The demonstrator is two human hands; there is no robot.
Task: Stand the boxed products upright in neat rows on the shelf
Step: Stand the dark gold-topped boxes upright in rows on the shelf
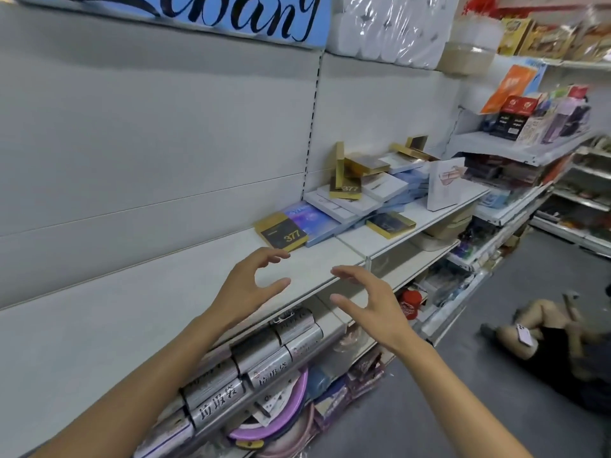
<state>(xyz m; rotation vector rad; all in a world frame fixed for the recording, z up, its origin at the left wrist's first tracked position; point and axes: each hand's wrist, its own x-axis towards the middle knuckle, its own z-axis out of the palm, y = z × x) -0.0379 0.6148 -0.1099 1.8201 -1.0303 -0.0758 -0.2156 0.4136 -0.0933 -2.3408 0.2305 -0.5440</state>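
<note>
A jumbled pile of flat boxes lies on the white shelf (185, 285). Nearest me is a black-and-gold box marked 377 (281, 231), lying flat beside a purple-blue box (310, 219). Behind them are white boxes (344, 203), a gold box standing on edge (340, 170) and a black-gold box (390, 225) near the front edge. A white box (444, 183) stands upright further right. My left hand (251, 285) and my right hand (367, 299) hover over the shelf in front of the 377 box, fingers loosely curved, holding nothing.
Silver rolled packs (264, 358) fill the shelf below, with purple hoops (264, 421) under them. Paper rolls in plastic (390, 28) sit on top. More stocked shelves (529, 140) run to the right. A person sits on the grey floor (562, 338) at right.
</note>
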